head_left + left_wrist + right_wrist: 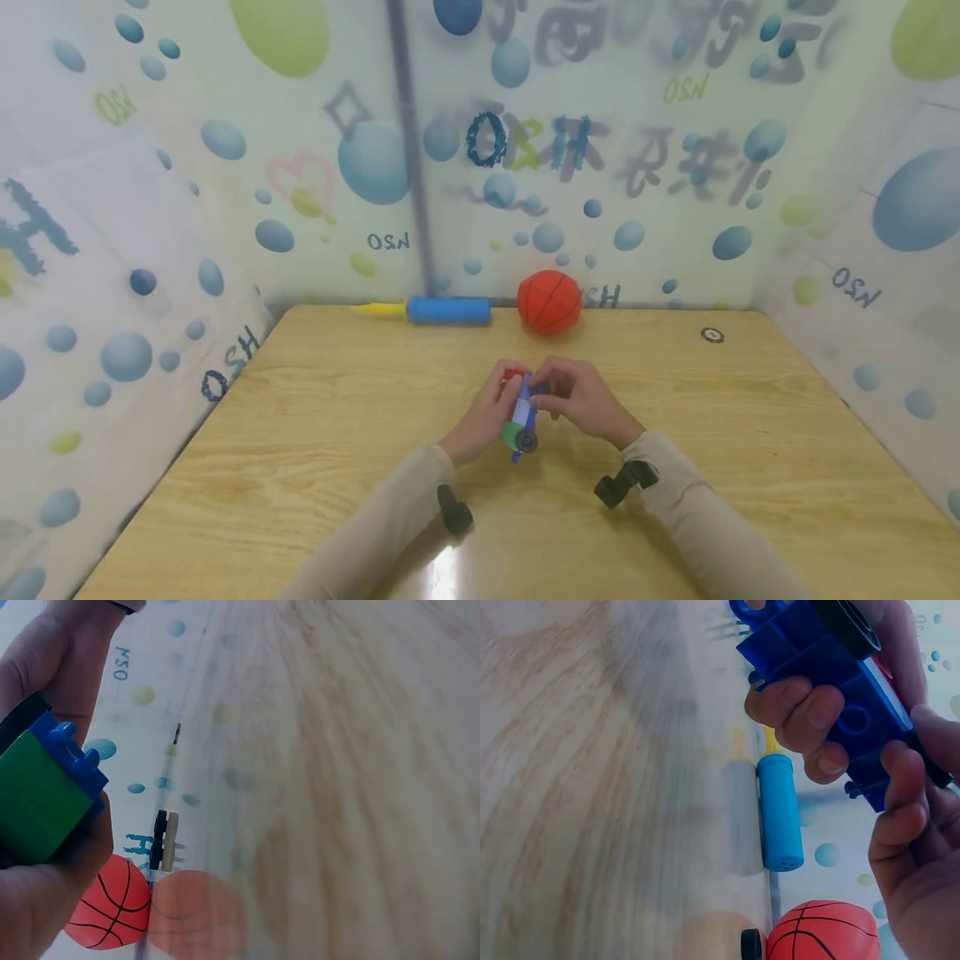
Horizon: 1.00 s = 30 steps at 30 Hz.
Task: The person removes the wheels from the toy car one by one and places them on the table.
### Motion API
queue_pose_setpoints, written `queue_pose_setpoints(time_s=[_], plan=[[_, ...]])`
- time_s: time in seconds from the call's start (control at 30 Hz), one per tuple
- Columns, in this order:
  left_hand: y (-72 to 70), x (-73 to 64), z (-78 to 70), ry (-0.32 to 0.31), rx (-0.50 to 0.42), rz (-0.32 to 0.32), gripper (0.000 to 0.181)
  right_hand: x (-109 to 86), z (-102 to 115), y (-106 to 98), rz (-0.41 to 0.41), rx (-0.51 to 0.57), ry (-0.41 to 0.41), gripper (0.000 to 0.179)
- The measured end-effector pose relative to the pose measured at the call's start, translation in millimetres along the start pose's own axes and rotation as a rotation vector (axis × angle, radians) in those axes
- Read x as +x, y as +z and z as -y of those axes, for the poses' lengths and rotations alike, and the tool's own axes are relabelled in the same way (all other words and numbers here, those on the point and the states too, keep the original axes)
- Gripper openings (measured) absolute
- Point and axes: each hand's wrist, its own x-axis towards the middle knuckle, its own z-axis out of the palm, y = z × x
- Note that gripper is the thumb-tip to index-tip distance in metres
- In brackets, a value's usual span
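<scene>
A small toy car (522, 414) is held over the table between both hands. It has a blue chassis (832, 667), a green block (37, 795) at one end, a red part mostly covered by fingers, and black wheels (527, 441). My left hand (487, 412) grips the car from the left, its fingertips wrapped under the chassis in the right wrist view. My right hand (581, 398) pinches the car's far end from the right, with thumb and forefinger at a dark wheel-like part (937, 772) that is partly hidden.
Along the back edge lie a blue pump (450, 311) with a yellow nozzle and a red toy basketball (550, 302). A round black-and-white disc (712, 335) lies at the back right. A small black piece (751, 945) sits near the ball. Printed sheets wall the table (300, 400).
</scene>
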Motion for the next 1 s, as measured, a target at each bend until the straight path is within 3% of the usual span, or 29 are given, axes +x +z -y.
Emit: queue_pose_setpoints(time_s=[0.17, 0.37, 0.47, 0.63, 0.8, 1.0], plan=[[2.5, 0.8, -4.0, -0.011, 0.067, -0.007, 0.029, -3.5, -2.6, 1.4, -0.025, -0.053, 0.014, 0.013], [-1.1, 2.1, -6.0, -0.143, 0.049, -0.057, 0.035, -2.9, 2.8, 0.2, -0.117, -0.227, -0.087, 0.014], [-5.8, 2.3, -9.0, -0.180, -0.006, -0.052, 0.037, -0.1, 5.0, -6.2, -0.138, -0.181, -0.058, 0.020], [-11.3, 1.0, -15.1, -0.152, -0.068, -0.004, 0.036, -2.3, 6.1, -15.7, -0.095, -0.066, -0.015, 0.031], [-13.3, -2.0, -15.6, -0.159, -0.094, 0.024, 0.038, -7.2, -0.8, -22.0, -0.057, -0.068, 0.015, 0.034], [-13.0, -4.9, -14.9, -0.182, -0.094, 0.047, 0.035, -12.9, -15.9, -37.5, -0.079, -0.095, 0.080, 0.034]])
